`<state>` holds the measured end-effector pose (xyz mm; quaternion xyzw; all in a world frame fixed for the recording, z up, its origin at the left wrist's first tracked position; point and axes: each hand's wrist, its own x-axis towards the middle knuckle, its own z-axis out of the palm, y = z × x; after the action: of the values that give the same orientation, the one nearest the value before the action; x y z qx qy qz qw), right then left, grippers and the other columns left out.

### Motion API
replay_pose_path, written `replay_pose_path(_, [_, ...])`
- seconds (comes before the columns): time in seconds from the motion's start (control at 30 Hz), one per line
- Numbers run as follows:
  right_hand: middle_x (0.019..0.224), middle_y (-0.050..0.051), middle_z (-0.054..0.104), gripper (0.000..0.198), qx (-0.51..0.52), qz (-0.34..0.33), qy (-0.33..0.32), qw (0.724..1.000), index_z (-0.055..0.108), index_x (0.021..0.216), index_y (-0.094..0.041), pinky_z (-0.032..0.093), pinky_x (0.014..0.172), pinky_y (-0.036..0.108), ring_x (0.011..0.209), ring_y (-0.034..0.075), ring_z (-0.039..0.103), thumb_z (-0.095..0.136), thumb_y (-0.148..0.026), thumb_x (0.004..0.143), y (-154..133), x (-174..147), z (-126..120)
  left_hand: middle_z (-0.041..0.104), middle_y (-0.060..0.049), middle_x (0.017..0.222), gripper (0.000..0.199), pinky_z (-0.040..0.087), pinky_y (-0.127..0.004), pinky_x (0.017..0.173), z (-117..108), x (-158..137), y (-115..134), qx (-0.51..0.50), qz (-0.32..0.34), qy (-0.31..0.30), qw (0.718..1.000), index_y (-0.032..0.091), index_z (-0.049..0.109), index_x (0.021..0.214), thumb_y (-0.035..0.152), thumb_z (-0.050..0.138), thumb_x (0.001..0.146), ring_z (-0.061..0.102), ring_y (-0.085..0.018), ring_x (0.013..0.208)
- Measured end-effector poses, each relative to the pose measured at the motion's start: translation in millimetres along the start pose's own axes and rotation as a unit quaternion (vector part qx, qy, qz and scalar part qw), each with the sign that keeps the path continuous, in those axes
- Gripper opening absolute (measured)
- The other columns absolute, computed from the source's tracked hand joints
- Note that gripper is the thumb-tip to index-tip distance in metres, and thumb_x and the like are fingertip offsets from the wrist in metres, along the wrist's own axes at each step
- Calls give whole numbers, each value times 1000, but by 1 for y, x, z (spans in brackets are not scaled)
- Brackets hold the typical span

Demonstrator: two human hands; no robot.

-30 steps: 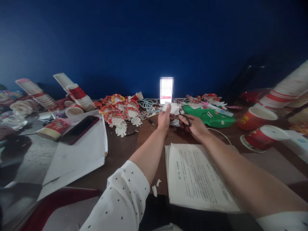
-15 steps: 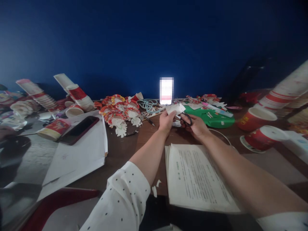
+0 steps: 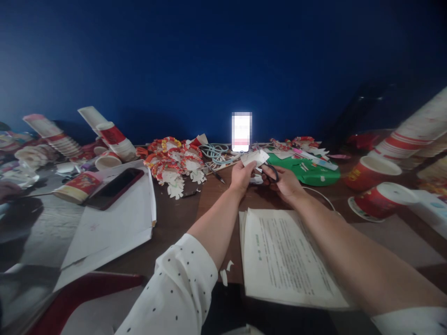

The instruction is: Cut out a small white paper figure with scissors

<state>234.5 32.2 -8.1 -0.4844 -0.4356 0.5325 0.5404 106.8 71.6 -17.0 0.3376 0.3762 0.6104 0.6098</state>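
Observation:
Between thumb and fingers, my left hand (image 3: 241, 177) pinches a small piece of white paper (image 3: 256, 158) raised over the table. Dark-handled scissors (image 3: 272, 173) sit in my right hand (image 3: 285, 184), its fingers closed round the handles. The scissors meet the paper's right edge; their blades are mostly hidden behind the paper and fingers. Below my wrists lies a stack of printed sheets (image 3: 289, 256). Small white paper scraps (image 3: 224, 278) lie left of the stack.
Red patterned paper pieces (image 3: 171, 158) are heaped at the back left. A green sheet (image 3: 316, 174) bears scraps and pens on the right. Red paper cups (image 3: 380, 201) and tilted cup stacks (image 3: 412, 125) stand farther right. A phone (image 3: 115, 188) rests on white paper at left; a lit screen (image 3: 241, 132) stands behind.
Almost nothing differs. Both hands, the paper and the scissors stay in nearly the same place.

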Motion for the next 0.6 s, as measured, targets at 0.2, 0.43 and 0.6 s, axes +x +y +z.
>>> replay_pose_path(0.2, [68, 0, 62, 49, -8, -3, 4, 1000, 72, 78, -17, 26, 46, 22, 57, 9, 50, 93, -56, 57, -1, -1, 1, 50, 6, 51, 15, 31, -19, 49, -1, 1, -1, 1, 12, -7, 1000, 16, 60, 71, 19, 75, 73, 41, -5, 45])
replay_pose_path(0.43, [70, 0, 63, 49, -19, -18, -5, 1000, 75, 82, -17, 24, 45, 23, 57, 10, 50, 91, -58, 60, 3, 3, -2, 48, 7, 50, 14, 33, -20, 51, 0, 0, 1, -11, 7, 2, 1000, 16, 60, 70, 17, 74, 74, 41, -5, 46])
replay_pose_path(0.6, [70, 0, 62, 45, -32, -30, -5, 999, 75, 81, -18, 26, 46, 23, 57, 10, 50, 90, -56, 62, 4, 4, -3, 50, 6, 53, 15, 34, -19, 52, 0, 0, 2, -17, -3, 14, 1000, 16, 61, 72, 18, 76, 72, 43, -6, 48])
